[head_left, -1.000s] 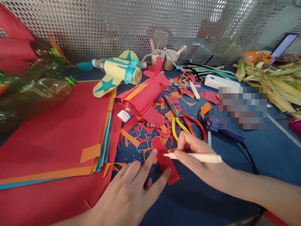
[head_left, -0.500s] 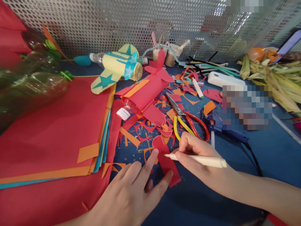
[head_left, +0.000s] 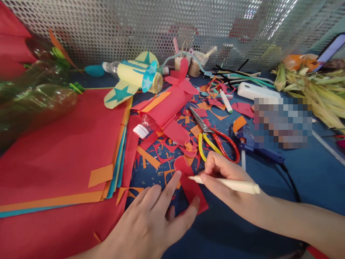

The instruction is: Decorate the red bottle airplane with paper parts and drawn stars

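Observation:
A red paper strip (head_left: 190, 184) with one rounded end lies on the blue table in front of me. Spread flat, my left hand (head_left: 159, 212) rests its index fingertip and thumb on the strip's left side and lower part. My right hand (head_left: 229, 180) grips a cream-coloured marker pen (head_left: 234, 185), its tip at the right part of the strip. Just beyond is a pair of scissors (head_left: 212, 135) with red and yellow handles. Behind it lies a red paper-wrapped bottle plane (head_left: 167, 108) with a white cap.
Stacked coloured paper (head_left: 59, 144) covers the left side, with green plastic bottles (head_left: 40, 97) over it. A yellow bottle plane (head_left: 132, 77) lies at the back. Paper scraps surround the scissors. A blue glue gun (head_left: 258, 147) with a cable lies right, near dried husks (head_left: 309, 86).
My left thumb has shifted slightly on the red strip. The pen tip and my right hand are almost where they were.

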A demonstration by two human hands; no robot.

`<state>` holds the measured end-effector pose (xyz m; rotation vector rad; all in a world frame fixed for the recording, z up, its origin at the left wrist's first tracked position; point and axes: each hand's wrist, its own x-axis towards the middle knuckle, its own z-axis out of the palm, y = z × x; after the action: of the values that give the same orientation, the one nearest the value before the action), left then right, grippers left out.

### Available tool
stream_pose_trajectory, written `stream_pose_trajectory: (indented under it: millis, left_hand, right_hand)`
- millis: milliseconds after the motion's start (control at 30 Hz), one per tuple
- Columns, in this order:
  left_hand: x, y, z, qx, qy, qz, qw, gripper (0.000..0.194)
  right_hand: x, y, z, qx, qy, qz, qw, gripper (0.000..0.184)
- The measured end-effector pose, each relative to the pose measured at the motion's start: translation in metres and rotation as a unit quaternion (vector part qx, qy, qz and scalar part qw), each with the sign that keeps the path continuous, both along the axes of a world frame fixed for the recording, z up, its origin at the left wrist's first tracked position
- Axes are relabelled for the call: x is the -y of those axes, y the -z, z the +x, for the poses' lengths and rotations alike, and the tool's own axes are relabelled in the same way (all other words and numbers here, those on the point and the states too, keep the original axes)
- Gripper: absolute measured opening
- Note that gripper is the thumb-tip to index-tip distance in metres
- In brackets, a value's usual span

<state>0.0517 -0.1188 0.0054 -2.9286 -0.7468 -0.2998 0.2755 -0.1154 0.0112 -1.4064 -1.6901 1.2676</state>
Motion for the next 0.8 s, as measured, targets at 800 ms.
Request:
stream_pose_trajectory:
  millis: [800]
  left_hand:
    - [0.005,0.013,-0.005,0.034,-0.011,-0.04,0.999,0.061]
  right_hand:
    - [-0.001,0.002,0.0,-0.005,-0.008,0.023,1.0,0.021]
